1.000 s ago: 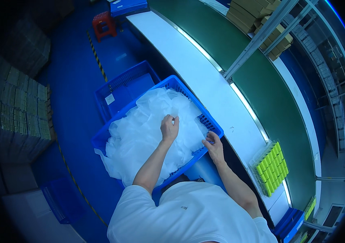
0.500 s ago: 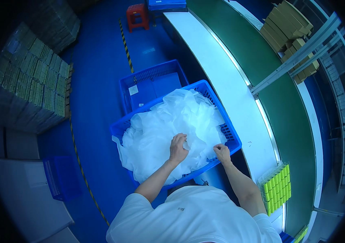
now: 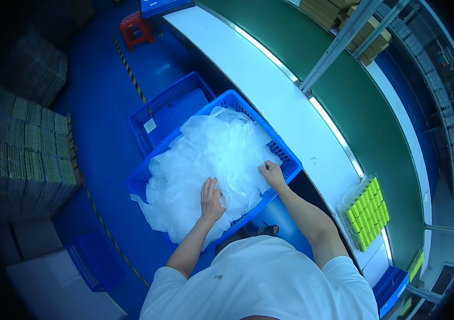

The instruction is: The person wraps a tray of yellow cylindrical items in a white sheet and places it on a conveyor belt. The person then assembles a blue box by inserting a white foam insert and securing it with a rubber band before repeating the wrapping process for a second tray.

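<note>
A big heap of thin, translucent white sheets (image 3: 195, 154), soft like plastic film or bags, fills a blue plastic basket (image 3: 294, 166) in front of me. My left hand (image 3: 212, 201) is low on the heap, its outer fingers raised and its thumb and forefinger drawn together at a bit of white sheet. Near the basket's right side, my right hand (image 3: 273, 175) has its fingertips pinched at the edge of the heap, on a white sheet. How much each hand holds is hard to make out against the white pile.
Behind the full basket is another blue basket (image 3: 143, 140). To the right runs a white worktop (image 3: 269, 90) beside a green conveyor belt (image 3: 355, 106); a pack of yellow-green pieces (image 3: 368, 213) lies there. Stacked goods (image 3: 30, 160) stand left, a red stool (image 3: 136, 32) far off.
The whole view has turned and shifted. Against the heap, my left hand has come a little nearer to me, while my right hand has moved slightly farther away along the basket's right side.
</note>
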A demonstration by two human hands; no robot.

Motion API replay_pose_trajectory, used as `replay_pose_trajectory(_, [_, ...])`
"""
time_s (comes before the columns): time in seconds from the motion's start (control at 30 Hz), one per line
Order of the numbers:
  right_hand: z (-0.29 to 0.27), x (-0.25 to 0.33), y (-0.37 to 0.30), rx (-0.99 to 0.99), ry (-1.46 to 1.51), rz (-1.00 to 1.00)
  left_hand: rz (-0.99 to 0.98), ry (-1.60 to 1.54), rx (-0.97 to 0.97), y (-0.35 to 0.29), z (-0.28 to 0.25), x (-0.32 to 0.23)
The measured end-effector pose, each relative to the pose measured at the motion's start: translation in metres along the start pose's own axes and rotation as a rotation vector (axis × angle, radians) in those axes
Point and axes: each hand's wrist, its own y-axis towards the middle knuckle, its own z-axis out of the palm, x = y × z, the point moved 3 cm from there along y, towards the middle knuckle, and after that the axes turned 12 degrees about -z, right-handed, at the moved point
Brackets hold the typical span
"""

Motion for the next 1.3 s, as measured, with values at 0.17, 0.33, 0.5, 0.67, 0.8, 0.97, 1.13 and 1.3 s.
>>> replay_pose_trajectory(0.17, [-0.074, 0.087, -0.041, -0.208, 0.477, -0.129, -0.061, 0.120, 0.236, 0.009, 0.084, 0.036])
replay_pose_trajectory(0.33, [-0.154, 0.109, -0.088, -0.399, 0.906, -0.230, -0.124, 0.185, 0.461, 0.019, 0.107, 0.040])
replay_pose_trajectory(0.5, [-0.180, 0.087, -0.145, -0.549, 1.176, -0.237, -0.042, 0.210, 0.308, 0.001, 0.043, 0.009])
replay_pose_trajectory(0.67, [-0.196, 0.007, -0.204, -0.520, 1.386, -0.379, -0.349, -0.116, 0.430, 0.006, -0.065, -0.108])
replay_pose_trajectory(0.8, [-0.205, -0.009, -0.259, -0.517, 1.463, -0.419, -0.914, -1.140, 0.879, 0.039, -0.029, -0.216])
replay_pose_trajectory(0.97, [-0.221, -0.039, -0.331, -0.733, 1.187, -0.378, -0.451, -1.598, 1.187, 0.053, -0.022, -0.341])
replay_pose_trajectory(1.13, [-0.226, -0.084, -0.401, -1.061, 0.811, -0.200, -0.287, -1.104, 0.997, 0.015, 0.029, -0.404])
replay_pose_trajectory(1.3, [-0.232, -0.109, -0.493, -1.268, 0.306, -0.258, -0.139, -1.187, 0.834, -0.037, 0.065, -0.473])
